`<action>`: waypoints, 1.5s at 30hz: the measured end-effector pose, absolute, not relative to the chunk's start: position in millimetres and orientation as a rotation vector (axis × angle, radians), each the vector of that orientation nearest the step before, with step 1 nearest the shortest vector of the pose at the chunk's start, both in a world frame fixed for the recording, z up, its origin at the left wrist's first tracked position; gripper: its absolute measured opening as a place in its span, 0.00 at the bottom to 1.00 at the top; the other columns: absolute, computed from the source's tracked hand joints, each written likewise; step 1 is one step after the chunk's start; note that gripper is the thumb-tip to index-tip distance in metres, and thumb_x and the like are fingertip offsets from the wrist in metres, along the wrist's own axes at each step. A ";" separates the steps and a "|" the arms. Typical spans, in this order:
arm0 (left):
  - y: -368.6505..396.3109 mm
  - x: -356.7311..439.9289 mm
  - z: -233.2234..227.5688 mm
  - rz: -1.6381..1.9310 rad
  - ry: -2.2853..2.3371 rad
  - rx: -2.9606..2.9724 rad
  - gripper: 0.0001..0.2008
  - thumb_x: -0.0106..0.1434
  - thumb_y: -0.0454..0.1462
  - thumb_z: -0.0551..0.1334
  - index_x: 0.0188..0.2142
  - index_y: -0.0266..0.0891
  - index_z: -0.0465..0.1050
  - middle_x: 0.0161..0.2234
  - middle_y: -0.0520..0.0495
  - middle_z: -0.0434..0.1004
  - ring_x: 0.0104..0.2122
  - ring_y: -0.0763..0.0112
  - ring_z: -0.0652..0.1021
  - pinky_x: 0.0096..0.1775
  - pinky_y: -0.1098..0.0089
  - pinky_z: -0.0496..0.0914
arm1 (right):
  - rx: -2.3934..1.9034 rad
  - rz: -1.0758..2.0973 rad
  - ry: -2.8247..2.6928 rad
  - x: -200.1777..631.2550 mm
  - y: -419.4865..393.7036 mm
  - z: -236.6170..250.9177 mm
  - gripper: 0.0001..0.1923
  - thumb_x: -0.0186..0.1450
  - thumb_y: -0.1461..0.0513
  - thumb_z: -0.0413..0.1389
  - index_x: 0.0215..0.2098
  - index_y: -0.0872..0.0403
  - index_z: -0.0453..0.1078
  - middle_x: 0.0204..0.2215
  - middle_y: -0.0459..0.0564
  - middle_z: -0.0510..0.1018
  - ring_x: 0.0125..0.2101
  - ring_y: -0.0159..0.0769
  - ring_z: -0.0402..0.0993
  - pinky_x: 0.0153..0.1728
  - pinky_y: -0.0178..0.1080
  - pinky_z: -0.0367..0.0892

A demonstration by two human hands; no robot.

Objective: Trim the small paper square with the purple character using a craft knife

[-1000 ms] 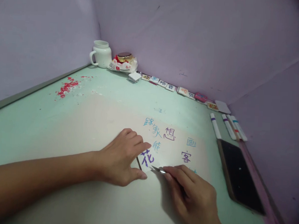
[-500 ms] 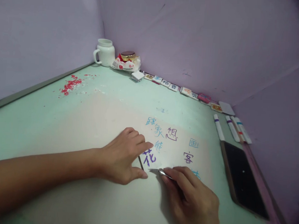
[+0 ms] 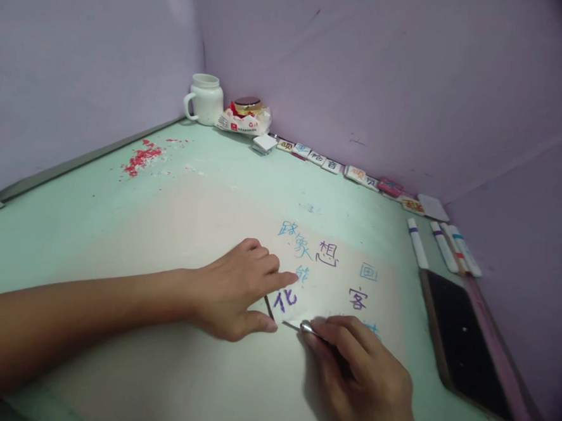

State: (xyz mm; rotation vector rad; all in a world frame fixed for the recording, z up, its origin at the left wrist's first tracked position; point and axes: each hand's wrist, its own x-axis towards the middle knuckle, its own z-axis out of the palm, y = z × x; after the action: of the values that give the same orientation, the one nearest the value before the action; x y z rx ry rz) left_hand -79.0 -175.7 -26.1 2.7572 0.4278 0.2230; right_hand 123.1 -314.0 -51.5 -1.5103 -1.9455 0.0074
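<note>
My left hand (image 3: 242, 291) lies on the pale tabletop with thumb and forefinger bracketing a small white block (image 3: 290, 309) with a purple character, gripping it. The forefinger covers the character's top, and a dark line shows along the block's left side. My right hand (image 3: 364, 368) is closed around a slim craft knife (image 3: 306, 327) with a metal collar. Its thin blade points left, close to the block's lower edge; whether it touches cannot be made out. Blue and purple characters (image 3: 326, 253) stand around the block on the white surface.
A white mug (image 3: 206, 101) and a gold-lidded jar in a wrapper (image 3: 243, 119) stand in the far corner. Small blocks with characters (image 3: 331, 165) line the wall. Red shavings (image 3: 142, 157) lie at left. Markers (image 3: 416, 244) and a dark phone (image 3: 466, 342) lie at right.
The view has shifted slightly, moving the scene rightward. My left forefinger now covers the upper part of the purple character. The knife's blade has turned and shows thinner beside the block.
</note>
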 end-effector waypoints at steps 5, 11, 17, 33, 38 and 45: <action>-176.0 -78.1 -23.0 0.189 0.449 2.756 0.31 0.60 0.47 0.62 0.58 0.36 0.63 0.40 0.41 0.70 0.39 0.55 0.68 0.50 0.53 0.60 | -1.461 0.058 -1.963 123.3 -313.0 -50.7 0.10 0.63 0.69 0.56 0.42 0.54 0.71 0.33 0.50 0.77 0.32 0.32 0.76 0.31 0.33 0.71; -175.7 -78.2 -22.9 0.190 0.432 2.761 0.30 0.60 0.47 0.62 0.58 0.34 0.63 0.39 0.41 0.70 0.39 0.56 0.69 0.50 0.53 0.60 | -1.446 0.032 -1.993 122.9 -308.7 -47.2 0.09 0.63 0.69 0.55 0.40 0.55 0.72 0.30 0.50 0.77 0.31 0.35 0.73 0.30 0.37 0.70; -176.2 -78.0 -25.2 0.221 0.411 2.774 0.29 0.61 0.47 0.61 0.58 0.34 0.64 0.38 0.41 0.70 0.39 0.55 0.69 0.50 0.52 0.60 | -1.490 -0.012 -2.007 123.9 -311.2 -50.2 0.08 0.64 0.69 0.55 0.40 0.54 0.72 0.30 0.48 0.77 0.30 0.33 0.73 0.29 0.34 0.68; -176.6 -76.9 -20.9 0.152 0.396 2.756 0.29 0.62 0.46 0.60 0.59 0.33 0.63 0.41 0.39 0.71 0.40 0.54 0.69 0.51 0.53 0.59 | -1.573 -0.172 -2.110 126.7 -307.6 -47.6 0.07 0.66 0.65 0.53 0.35 0.51 0.73 0.23 0.43 0.71 0.21 0.28 0.68 0.19 0.33 0.55; -177.5 -76.6 -21.3 0.164 0.387 2.747 0.29 0.62 0.44 0.60 0.59 0.30 0.64 0.41 0.38 0.71 0.40 0.55 0.69 0.51 0.53 0.59 | -1.566 -0.193 -2.122 126.5 -301.6 -47.5 0.07 0.65 0.66 0.53 0.34 0.51 0.73 0.22 0.43 0.71 0.22 0.28 0.68 0.19 0.33 0.55; -177.0 -76.4 -21.9 0.164 0.394 2.742 0.29 0.62 0.45 0.60 0.58 0.31 0.64 0.41 0.39 0.71 0.40 0.55 0.69 0.51 0.53 0.59 | -1.528 -0.124 -2.105 126.1 -297.8 -46.9 0.07 0.65 0.66 0.52 0.36 0.53 0.73 0.22 0.43 0.70 0.21 0.29 0.66 0.20 0.34 0.55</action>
State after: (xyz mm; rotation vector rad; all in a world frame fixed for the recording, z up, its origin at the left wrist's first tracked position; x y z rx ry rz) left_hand -76.4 -177.0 -21.9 2.7422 0.3943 0.1644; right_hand 126.1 -297.8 -46.9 -1.5282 -2.1052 -0.1239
